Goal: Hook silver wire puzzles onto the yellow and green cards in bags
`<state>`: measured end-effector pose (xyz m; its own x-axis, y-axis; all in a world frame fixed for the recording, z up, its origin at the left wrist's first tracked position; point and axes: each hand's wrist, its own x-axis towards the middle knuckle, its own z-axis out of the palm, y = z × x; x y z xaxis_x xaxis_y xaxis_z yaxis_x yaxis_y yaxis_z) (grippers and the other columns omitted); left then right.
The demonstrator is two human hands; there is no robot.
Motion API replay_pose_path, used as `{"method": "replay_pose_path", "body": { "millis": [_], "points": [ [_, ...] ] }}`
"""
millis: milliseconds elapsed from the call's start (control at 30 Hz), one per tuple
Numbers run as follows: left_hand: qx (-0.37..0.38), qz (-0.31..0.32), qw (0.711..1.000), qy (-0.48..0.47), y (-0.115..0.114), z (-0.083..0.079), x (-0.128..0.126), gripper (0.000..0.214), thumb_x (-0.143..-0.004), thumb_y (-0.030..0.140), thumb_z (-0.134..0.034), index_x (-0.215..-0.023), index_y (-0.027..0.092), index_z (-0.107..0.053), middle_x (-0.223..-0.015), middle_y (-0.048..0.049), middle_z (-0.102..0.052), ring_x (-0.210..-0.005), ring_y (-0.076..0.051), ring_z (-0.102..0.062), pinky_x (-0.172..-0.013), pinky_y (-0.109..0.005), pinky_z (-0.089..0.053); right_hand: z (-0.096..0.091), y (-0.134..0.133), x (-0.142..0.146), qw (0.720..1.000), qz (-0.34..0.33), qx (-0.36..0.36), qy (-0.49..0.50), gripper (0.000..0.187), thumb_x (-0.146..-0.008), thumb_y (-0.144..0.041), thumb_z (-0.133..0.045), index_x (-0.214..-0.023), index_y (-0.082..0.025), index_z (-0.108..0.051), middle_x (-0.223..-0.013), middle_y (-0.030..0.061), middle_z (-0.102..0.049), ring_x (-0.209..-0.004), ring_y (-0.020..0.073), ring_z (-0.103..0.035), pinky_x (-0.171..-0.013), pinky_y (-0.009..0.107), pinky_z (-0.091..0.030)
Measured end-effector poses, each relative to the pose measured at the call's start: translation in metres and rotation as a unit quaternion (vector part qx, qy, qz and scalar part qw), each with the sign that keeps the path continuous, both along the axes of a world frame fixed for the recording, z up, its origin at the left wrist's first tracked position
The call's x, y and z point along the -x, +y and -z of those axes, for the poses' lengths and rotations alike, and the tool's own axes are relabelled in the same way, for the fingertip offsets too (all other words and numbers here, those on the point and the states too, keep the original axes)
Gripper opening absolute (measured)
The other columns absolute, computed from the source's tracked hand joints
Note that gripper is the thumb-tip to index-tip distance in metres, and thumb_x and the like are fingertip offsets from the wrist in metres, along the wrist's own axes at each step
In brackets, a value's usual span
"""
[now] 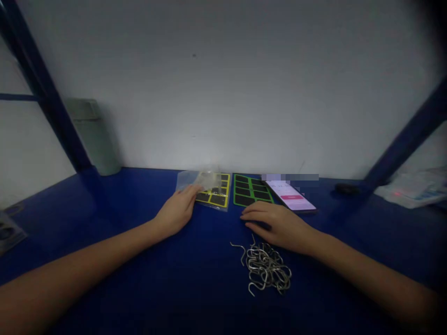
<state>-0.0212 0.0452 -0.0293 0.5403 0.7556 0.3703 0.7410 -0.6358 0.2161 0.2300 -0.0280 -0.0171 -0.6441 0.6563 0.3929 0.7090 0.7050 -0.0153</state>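
My left hand (176,211) lies on the blue table (122,223), its fingertips on a clear plastic bag (195,179) that covers part of a yellow-framed sheet of black pads (218,195). The fingers are together and look flat. My right hand (275,223) rests palm down with fingers stretched toward the lower edge of a green-framed sheet of black pads (251,190). A pile of small metal hooks (265,270) lies just in front of my right wrist.
A lit phone (291,195) lies to the right of the green sheet. A grey-green cylindrical container (94,135) stands at the back left by a blue post. White packets (412,188) sit at the far right. A grey wall closes the back.
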Motion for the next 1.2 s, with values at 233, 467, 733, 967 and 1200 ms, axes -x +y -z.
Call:
{"method": "replay_pose_path", "body": {
  "millis": [233, 467, 733, 967, 1200],
  "points": [
    [0.08, 0.01, 0.989, -0.127, 0.007, -0.003, 0.005, 0.035, -0.087, 0.024, -0.028, -0.117, 0.018, -0.046, -0.12, -0.003, -0.051, -0.111, -0.018, -0.046, -0.097, -0.032, -0.033, -0.004, 0.044, 0.035, 0.987, 0.046, -0.093, -0.124, 0.02, -0.079, -0.014, -0.047, -0.094, -0.015, -0.06, -0.09, 0.0091, -0.064, -0.08, 0.0197, -0.058, -0.067, 0.032, -0.044],
    [0.111, -0.039, 0.977, -0.18, 0.021, -0.005, 0.012, 0.037, -0.087, 0.025, -0.024, -0.111, 0.014, -0.05, -0.114, -0.0041, -0.056, -0.107, -0.016, -0.05, -0.093, -0.03, -0.037, -0.003, 0.067, 0.051, 0.982, 0.061, -0.115, -0.136, 0.033, -0.077, -0.007, -0.045, -0.105, -0.022, -0.057, -0.105, 0.0053, -0.061, -0.086, 0.0195, -0.058, -0.064, 0.029, -0.044],
    [0.147, -0.043, 0.967, -0.202, 0.027, -0.007, 0.012, 0.036, -0.084, 0.025, -0.028, -0.105, 0.014, -0.055, -0.112, -0.0048, -0.057, -0.104, -0.018, -0.051, -0.093, -0.03, -0.035, 0.004, 0.068, 0.044, 0.976, 0.078, -0.131, -0.157, 0.034, -0.082, -0.017, -0.04, -0.116, -0.017, -0.049, -0.105, 0.0097, -0.06, -0.084, 0.02, -0.056, -0.06, 0.028, -0.042],
    [0.153, -0.049, 0.965, -0.206, 0.025, -0.01, 0.013, 0.035, -0.082, 0.026, -0.031, -0.101, 0.013, -0.056, -0.107, -0.0059, -0.059, -0.1, -0.018, -0.052, -0.09, -0.028, -0.037, 0.003, 0.07, 0.054, 0.972, 0.088, -0.144, -0.161, 0.036, -0.081, -0.013, -0.042, -0.116, -0.019, -0.047, -0.104, 0.0109, -0.06, -0.069, 0.0155, -0.058, -0.051, 0.024, -0.037],
    [0.131, -0.037, 0.97, -0.203, 0.019, -0.011, 0.013, 0.036, -0.083, 0.023, -0.026, -0.099, 0.013, -0.056, -0.106, -0.0057, -0.059, -0.1, -0.017, -0.053, -0.091, -0.028, -0.037, 0.003, 0.07, 0.065, 0.974, 0.094, -0.155, -0.136, 0.04, -0.079, -0.009, -0.04, -0.117, -0.019, -0.048, -0.108, 0.0116, -0.059, -0.067, 0.0152, -0.06, -0.049, 0.025, -0.04]
  ]
}}
